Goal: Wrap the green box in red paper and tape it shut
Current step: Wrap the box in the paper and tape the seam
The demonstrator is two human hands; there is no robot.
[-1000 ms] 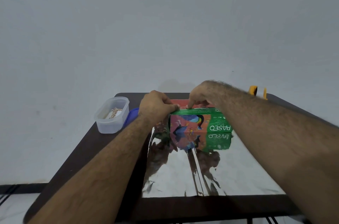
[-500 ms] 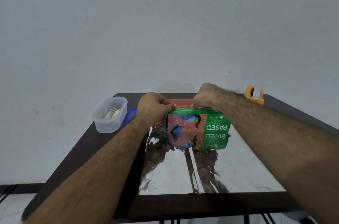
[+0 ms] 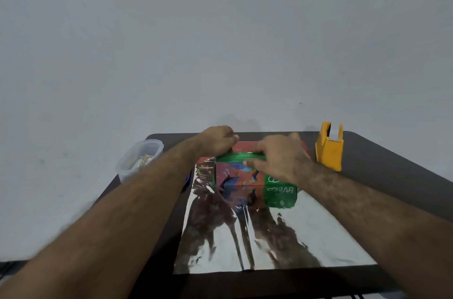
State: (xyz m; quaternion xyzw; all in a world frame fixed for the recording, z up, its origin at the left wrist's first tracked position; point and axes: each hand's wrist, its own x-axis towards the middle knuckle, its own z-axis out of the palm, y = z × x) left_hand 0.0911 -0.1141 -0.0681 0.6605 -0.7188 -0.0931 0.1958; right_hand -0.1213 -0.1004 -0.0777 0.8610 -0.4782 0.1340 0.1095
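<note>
Now you have one green box (image 3: 255, 176) standing on one sheet of wrapping paper (image 3: 269, 237), which lies silver side up on the dark desk (image 3: 382, 176), its red face showing only as a strip behind the box. Both of your hands are on the box. Your left hand (image 3: 217, 140) sits at its far left top corner with fingers curled over the back edge, onto the red strip; whether it pinches the paper you cannot tell from here. Your right hand (image 3: 279, 156) lies over the top right of the box, fingers spread and bent down across the top, thumb on the near face. You also have one yellow tape dispenser (image 3: 329, 148) to the right of the box and apart from it, and one clear plastic tub (image 3: 139, 159) at the desk's left edge, partly behind your left forearm. Compared with half a second ago, your right hand has shifted from the back edge to cover the top, and the dispenser is in fuller view.
</note>
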